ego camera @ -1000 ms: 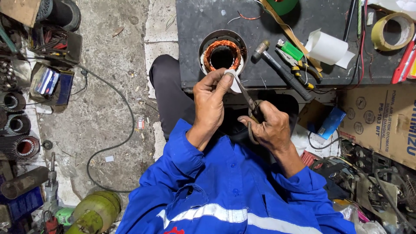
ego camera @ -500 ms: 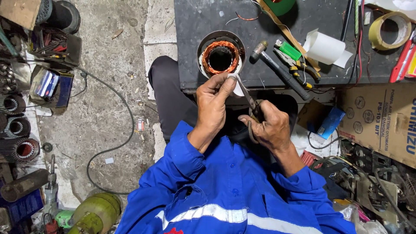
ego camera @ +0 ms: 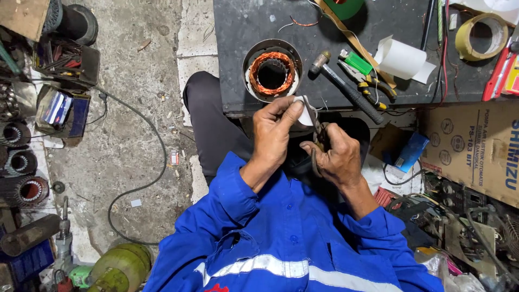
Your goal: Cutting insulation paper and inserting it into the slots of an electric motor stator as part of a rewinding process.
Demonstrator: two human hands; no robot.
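My left hand [ego camera: 275, 130] pinches a small white paper strip [ego camera: 306, 114] just in front of the dark workbench [ego camera: 243, 32]. Scissors [ego camera: 319, 141] are gripped in my right hand [ego camera: 338, 157], with the blades at the strip. Just beyond my hands, near the bench's front edge, stands a motor stator [ego camera: 272, 69] with copper windings. Both arms wear blue sleeves.
On the bench lie a hammer [ego camera: 346, 89], pliers [ego camera: 373, 81], a green lighter [ego camera: 358, 62], a folded white sheet [ego camera: 401, 58] and a tape roll [ego camera: 478, 33]. A cardboard box [ego camera: 476, 146] is at the right; stators [ego camera: 24, 189] and a gas cylinder [ego camera: 116, 267] stand at the left.
Both hands have stayed together at the bench edge; the scissors have shifted slightly along the white strip.
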